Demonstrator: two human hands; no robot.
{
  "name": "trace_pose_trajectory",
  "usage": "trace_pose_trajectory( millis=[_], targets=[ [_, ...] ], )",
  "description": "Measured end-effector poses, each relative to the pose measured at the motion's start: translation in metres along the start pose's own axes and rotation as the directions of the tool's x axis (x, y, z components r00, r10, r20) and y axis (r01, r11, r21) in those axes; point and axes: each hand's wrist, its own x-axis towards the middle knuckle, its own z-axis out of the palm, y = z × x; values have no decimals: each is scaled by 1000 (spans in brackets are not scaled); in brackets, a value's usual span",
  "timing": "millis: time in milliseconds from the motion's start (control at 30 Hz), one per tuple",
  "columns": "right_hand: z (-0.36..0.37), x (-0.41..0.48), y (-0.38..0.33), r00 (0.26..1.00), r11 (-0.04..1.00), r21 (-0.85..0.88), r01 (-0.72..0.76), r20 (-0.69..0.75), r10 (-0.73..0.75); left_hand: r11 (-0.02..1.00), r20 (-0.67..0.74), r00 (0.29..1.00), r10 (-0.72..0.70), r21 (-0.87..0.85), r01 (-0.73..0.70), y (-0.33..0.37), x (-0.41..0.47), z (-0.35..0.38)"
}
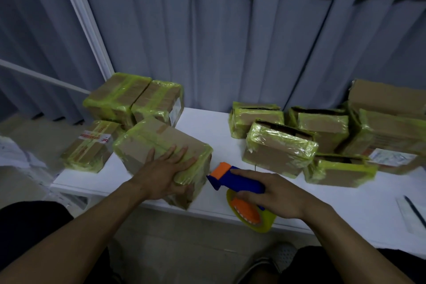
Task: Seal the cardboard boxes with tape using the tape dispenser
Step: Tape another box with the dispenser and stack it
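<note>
— While the left hand [164, 174] lies flat on the box [147, 143], fingers spread straight, could the box slip?
— It could. It sits tilted at the front edge of the table [207, 127], so a hard tape pull might tip it off.
— And the right hand [283, 193]?
— Its fingers wrap the tape dispenser [237, 181] just beside the box, nose toward the left hand. A slip may nick it.

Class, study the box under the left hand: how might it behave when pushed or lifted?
The box is glossy with yellow-green tape, so probably slippery. It looks stiff cardboard, likely keeping shape under the left hand. One corner seems past the table edge, so it may tip.
</note>
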Motion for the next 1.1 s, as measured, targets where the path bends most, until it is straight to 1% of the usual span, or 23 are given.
trace_pose_trajectory(
  millis=[167,233,300,367,433,500,667,833,967,1100],
  targets=[
    [-1,-15,13,999,999,6,-41,20,41,1000,-10,1000,5,-30,-6,-4,1,3],
    [5,-10,16,998,999,-27,-47,38,48,995,-4,1000,-31,-96,31,2,1,-2],
    [11,0,16,996,996,-70,-57,60,62,972,-20,990,-142,-194,135,16,2,-9],
    [15,11,15,994,992,-113,-63,77,72,930,-78,954,-289,-259,260,37,6,-13],
    [18,19,14,993,988,-139,-60,90,73,906,-124,917,-380,-249,342,52,16,-8],
    [21,27,12,992,985,-163,-57,103,75,887,-140,892,-429,-252,387,56,22,-2],
    [27,46,9,994,979,-205,-23,101,45,857,-227,863,-451,-380,348,57,21,1],
    [31,61,9,997,978,-208,-11,67,25,863,-236,862,-448,-367,348,58,20,0],
    [30,68,6,999,977,-212,-2,38,10,891,-248,881,-402,-327,314,54,16,3],
    [28,73,0,1000,980,-197,4,31,2,872,-225,893,-390,-401,280,52,13,8]
  ],
)
